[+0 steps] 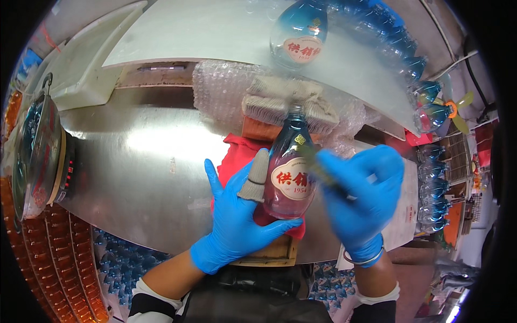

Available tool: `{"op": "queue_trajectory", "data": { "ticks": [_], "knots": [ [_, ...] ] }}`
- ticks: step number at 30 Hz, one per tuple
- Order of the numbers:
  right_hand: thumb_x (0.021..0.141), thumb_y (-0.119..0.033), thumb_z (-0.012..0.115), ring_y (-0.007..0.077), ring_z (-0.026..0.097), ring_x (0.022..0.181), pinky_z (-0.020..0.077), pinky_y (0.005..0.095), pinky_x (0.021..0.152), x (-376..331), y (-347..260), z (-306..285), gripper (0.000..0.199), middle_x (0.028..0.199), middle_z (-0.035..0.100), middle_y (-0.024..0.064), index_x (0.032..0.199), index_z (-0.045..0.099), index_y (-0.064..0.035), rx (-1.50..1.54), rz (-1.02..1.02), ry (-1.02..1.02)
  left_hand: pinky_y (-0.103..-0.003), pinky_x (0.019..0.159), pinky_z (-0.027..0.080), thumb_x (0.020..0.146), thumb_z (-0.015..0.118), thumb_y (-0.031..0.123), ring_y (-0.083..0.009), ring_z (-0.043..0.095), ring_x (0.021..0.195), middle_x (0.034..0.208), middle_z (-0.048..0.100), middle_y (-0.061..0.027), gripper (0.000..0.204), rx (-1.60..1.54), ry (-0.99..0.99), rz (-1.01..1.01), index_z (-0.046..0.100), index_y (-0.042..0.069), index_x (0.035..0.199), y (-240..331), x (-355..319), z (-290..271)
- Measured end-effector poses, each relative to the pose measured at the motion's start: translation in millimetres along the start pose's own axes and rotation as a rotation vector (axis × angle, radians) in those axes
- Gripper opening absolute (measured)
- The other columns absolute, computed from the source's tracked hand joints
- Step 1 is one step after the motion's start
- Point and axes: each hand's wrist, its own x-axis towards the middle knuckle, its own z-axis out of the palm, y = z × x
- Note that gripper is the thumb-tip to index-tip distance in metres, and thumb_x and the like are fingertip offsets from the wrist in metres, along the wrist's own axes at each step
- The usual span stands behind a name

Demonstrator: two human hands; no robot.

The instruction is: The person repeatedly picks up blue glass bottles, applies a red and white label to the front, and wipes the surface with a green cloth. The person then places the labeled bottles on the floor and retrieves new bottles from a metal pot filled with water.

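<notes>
The right hand, in a blue glove, is smeared by motion; a thin blurred strip crosses its fingers, and whether it grips this cannot be told. The left hand, gloved alike with a grey knitted cap on its thumb, wraps the lower side of the teardrop glass bottle, blue above, reddish below, with an oval label. Beneath the bottle lie a red cloth and the shiny steel tabletop; behind it, bubble wrap.
</notes>
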Motion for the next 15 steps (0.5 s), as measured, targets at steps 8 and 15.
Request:
{"op": "queue_trajectory", "data": {
  "ticks": [8,15],
  "knots": [
    [0.055,-0.014,0.071,0.0127,0.048,0.064,0.0344,0.0319,0.065,-21,-16,-1,0.037,0.068,0.046,-0.0073,0.091,0.07,-0.0248,0.201,0.06,0.023,-0.06,0.102,-0.014,0.068,0.072,0.045,-0.0266,0.031,0.131,0.14,0.035,-0.0123,0.092,-0.04,0.062,-0.069,0.028,0.003,0.138,-3,-5,5],
    [0.054,-0.014,0.067,0.011,0.048,0.067,0.0341,0.0292,0.068,-45,-12,-9,0.042,0.069,0.039,-0.0076,0.095,0.069,-0.0246,0.128,-0.185,-0.086,-0.058,0.104,-0.015,0.065,0.072,0.046,-0.0262,0.04,0.125,0.134,0.042,-0.0078,0.085,0.125,0.146,0.027,0.037,0.009,0.134,-9,-1,6]
  ]
}}
